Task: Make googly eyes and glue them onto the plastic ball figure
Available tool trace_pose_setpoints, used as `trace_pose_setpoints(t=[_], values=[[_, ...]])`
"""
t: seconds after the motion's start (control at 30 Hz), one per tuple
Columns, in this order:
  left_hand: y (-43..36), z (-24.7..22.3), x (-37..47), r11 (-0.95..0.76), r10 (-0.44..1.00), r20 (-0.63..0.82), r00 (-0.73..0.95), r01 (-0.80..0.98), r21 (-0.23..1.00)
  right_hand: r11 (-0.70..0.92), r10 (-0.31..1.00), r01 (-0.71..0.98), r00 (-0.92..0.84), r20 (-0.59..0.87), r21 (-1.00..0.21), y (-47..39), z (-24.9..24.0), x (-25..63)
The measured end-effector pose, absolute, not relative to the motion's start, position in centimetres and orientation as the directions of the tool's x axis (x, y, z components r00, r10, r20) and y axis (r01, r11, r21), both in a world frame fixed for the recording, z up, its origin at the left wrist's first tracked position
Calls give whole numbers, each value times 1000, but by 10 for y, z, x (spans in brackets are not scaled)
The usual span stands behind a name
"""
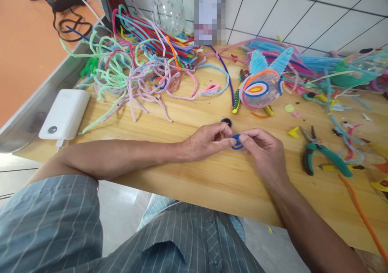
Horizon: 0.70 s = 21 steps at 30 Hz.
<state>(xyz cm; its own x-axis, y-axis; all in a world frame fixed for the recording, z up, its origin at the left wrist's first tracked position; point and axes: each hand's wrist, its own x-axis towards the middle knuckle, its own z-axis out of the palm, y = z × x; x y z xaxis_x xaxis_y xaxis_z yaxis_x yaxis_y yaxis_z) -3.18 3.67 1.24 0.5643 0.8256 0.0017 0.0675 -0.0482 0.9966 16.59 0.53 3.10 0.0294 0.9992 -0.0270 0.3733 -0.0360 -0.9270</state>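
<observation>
A small blue coil point(237, 142) of fuzzy stem is pinched between both hands, just above the wooden table. My left hand point(206, 142) holds its left side between thumb and forefinger. On the right side, my right hand point(263, 145) grips the coil with thumb and fingers closed. Behind my left fingertips lies a small black round piece point(226, 122). Farther back sits a clear balloon figure point(261, 89) with blue fuzzy ears and an eye of orange, white and blue rings. Green-and-yellow handled pliers point(236, 99) lie against its left side.
Tangled fuzzy stems point(142, 68) cover the back left, near a white power bank point(65, 114). Teal pliers point(315, 147), an orange stem point(360, 210) and scraps lie at the right. A clear balloon point(168, 12) rests by the tiled wall point(257, 6).
</observation>
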Motion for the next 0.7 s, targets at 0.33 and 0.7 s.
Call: trace_pose_setpoints(t=[0.33,0.7], values=[[40,4,-33,124,829,-60,557,-77,989,-97,995,257,14,-96,-962,8,23,166],[41,6,-29,92,823,1,568,-135,987,-87,995,253,-28,-97,-964,7,25,164]])
